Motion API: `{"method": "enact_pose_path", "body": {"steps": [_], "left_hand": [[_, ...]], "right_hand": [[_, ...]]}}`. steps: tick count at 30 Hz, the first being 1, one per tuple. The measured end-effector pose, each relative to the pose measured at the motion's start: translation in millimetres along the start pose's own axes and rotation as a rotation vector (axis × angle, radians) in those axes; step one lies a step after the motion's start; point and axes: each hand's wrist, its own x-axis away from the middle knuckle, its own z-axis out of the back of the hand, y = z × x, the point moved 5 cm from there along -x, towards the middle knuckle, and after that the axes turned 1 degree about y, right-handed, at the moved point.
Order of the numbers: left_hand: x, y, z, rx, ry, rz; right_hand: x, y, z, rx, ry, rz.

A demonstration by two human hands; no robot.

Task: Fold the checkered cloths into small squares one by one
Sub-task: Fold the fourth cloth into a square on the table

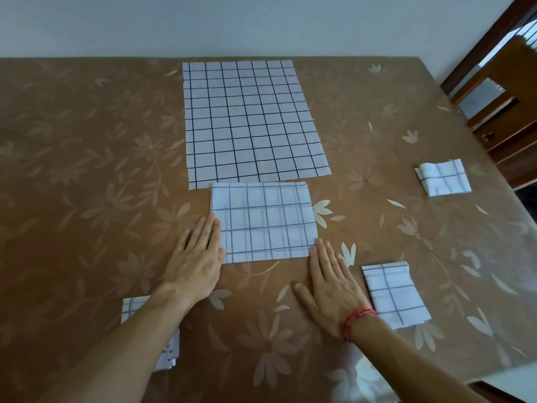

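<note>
Cloths on the bench [87, 175], five by my count: big flat cloth [250, 120] at the back, half-folded cloth [264, 222] just in front of it with left hand [197, 257] and right hand [331, 283] both flat, fingers straight, at its left edge and near-right corner, far folded square [443, 177] and near folded square [393, 295] off right, and a pile [132, 308] at lower left mostly hidden by the left forearm.

Count from my feed.

Checkered cloths: I log five pieces on one desk [87, 141].
- One unfolded cloth [247, 120], lying flat.
- One part-folded cloth [264, 222].
- Two small folded squares: the far-right square [443, 177] and the near-right square [395, 295].
- One bottom-left pile [130, 308], partly under a forearm; I cannot tell how many pieces are in it.

Hands: two, the left hand [193, 263] and the right hand [331, 292].

One red wrist band [359, 321].

One wooden chair [499, 112].
</note>
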Motion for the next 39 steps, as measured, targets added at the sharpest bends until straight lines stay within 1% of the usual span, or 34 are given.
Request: {"method": "enact_pose_path", "body": {"steps": [4, 8, 12, 17, 20, 23, 26, 28, 31, 35, 37, 39], "left_hand": [[-1, 3, 3, 0.003, -0.013, 0.015], [-7, 4, 13, -0.012, 0.03, 0.008], [-34, 1, 16, -0.039, -0.034, 0.057], [-63, -5, 22, -0.092, -0.059, 0.07], [-70, -4, 25, -0.143, -0.023, 0.046], [-71, -5, 27, -0.131, 0.012, 0.055], [-59, 7, 42, -0.071, 0.129, 0.075], [-45, 28, 45, 0.015, 0.16, 0.046], [-24, 60, 37, 0.097, 0.148, -0.019], [-12, 68, 26, 0.087, 0.134, 0.026], [-11, 65, 24, 0.09, 0.145, 0.03], [-12, 62, 22, 0.105, 0.155, 0.038]], "right_hand": [[-1, 0, -4, -0.053, -0.02, -0.037], [-3, -1, -5, -0.07, -0.01, -0.039], [-3, 1, -5, -0.051, -0.007, -0.037], [-2, 1, -4, -0.042, -0.002, -0.026], [-2, 1, -4, -0.038, 0.002, -0.023], [-3, 0, -2, -0.03, -0.006, -0.026], [-4, -2, 0, -0.042, 0.004, -0.039], [-5, -3, 1, -0.06, 0.015, -0.043], [-8, -3, 10, -0.122, 0.05, -0.049], [-14, 2, 25, -0.249, 0.119, -0.025], [-20, 9, 32, -0.352, 0.15, -0.047], [-29, 18, 42, -0.503, 0.188, -0.116]]}}
